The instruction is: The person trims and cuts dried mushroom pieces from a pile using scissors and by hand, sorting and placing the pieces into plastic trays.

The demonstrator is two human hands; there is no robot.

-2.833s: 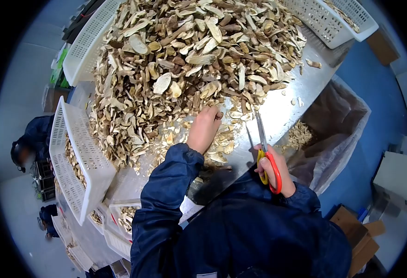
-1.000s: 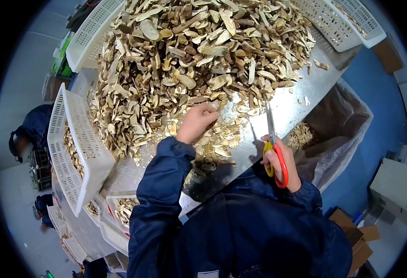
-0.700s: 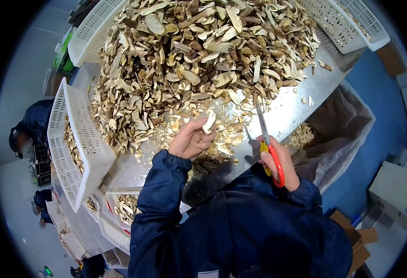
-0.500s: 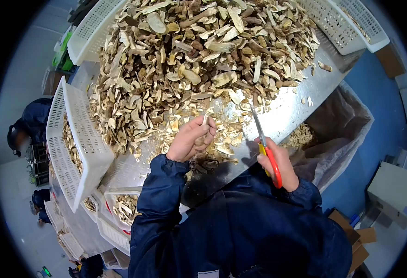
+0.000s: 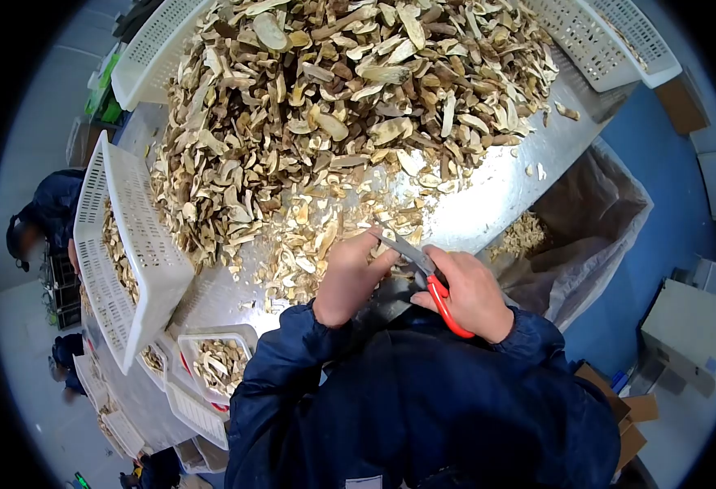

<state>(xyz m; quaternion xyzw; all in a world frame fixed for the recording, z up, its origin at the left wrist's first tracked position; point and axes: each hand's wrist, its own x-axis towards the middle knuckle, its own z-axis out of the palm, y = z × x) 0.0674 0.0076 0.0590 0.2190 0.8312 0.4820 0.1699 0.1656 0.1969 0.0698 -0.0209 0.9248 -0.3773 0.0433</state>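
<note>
My right hand is wrapped round scissors with red handles. Their metal blades point up and left, reaching the fingertips of my left hand. Those fingers are pinched together; the mushroom slice seen between them a moment ago is now mostly hidden by the fingers and blades. Beyond both hands rises a large heap of dried mushroom slices, brown and cream. Small trimmed bits lie scattered on the metal table just ahead of my left hand.
White perforated baskets stand at the left, with another basket at the upper right. A plastic-lined bin holding shavings is beside the table's right edge. Other people in dark clothing are at the far left.
The scissors have swung left, from pointing upward to meeting my left fingertips. My left hand has lowered slightly and turned, and my right hand has moved left and closer to it.
</note>
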